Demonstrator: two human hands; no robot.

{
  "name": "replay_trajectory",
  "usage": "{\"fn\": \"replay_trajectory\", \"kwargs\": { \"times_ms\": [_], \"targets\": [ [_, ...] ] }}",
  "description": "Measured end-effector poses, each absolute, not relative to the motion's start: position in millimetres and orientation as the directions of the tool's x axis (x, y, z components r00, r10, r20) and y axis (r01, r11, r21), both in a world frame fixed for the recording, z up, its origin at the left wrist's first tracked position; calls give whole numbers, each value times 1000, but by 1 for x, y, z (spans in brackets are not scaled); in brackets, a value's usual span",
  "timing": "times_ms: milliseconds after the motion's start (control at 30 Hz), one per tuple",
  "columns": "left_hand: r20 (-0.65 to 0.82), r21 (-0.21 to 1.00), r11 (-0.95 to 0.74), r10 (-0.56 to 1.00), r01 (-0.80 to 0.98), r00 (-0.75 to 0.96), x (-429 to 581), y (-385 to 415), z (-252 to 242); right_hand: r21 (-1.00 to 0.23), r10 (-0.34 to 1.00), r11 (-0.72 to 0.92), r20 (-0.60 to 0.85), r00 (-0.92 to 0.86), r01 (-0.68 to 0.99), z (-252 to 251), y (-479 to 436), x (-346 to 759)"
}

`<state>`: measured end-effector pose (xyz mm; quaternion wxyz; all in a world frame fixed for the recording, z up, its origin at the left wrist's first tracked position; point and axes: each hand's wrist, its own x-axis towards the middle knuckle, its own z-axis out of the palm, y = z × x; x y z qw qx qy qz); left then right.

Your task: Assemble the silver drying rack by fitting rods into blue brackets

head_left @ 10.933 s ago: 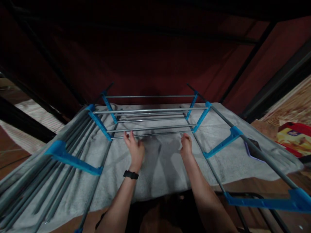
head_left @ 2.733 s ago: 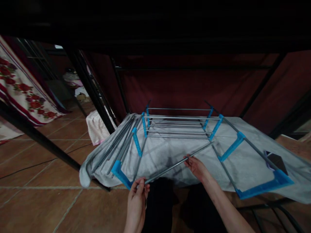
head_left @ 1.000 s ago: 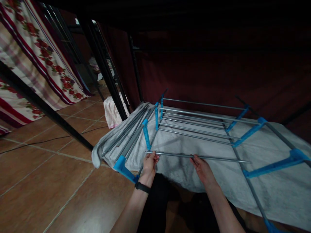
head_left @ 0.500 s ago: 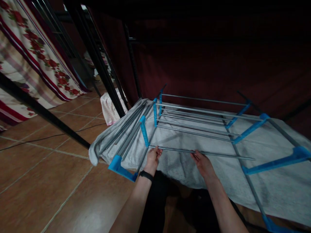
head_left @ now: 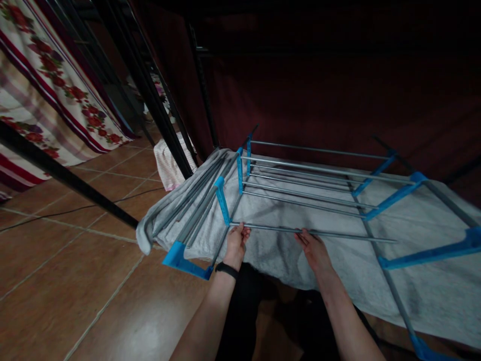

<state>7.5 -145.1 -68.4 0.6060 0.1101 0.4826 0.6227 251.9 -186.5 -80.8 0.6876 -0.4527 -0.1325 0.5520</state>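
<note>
My left hand (head_left: 237, 244) is closed around the left part of a thin grey metal tube (head_left: 272, 228), close to a blue plastic bracket (head_left: 222, 201). Farther along the same tube, my right hand (head_left: 311, 246) pinches it with thumb and fingers. The tube's left end meets the bracket; its right end lies over the long side pole (head_left: 391, 288), near another blue bracket (head_left: 424, 252). Behind, several cross tubes (head_left: 311, 191) span the two sides of this partly joined rack frame. A black band circles my left wrist.
A grey blanket (head_left: 285, 253) lies beneath the frame. Several loose tubes (head_left: 190, 203) rest on its left part. Black metal posts (head_left: 150, 87) stand at the left, with a floral curtain (head_left: 71, 90) beyond. A cable (head_left: 82, 207) crosses the tiled floor (head_left: 56, 281).
Both hands keep their hold on the tube, with hardly any movement. The view has shifted slightly, and the right side of the frame appears a little farther right.
</note>
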Motion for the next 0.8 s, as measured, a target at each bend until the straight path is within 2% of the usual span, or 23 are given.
{"fn": "replay_trajectory", "kwargs": {
  "times_ms": [800],
  "targets": [
    [-434, 774, 189, 854, -604, -288, 10, -147, -70, -810, 854, 15, -295, 429, -586, -77, -202, 239]
  ]
}}
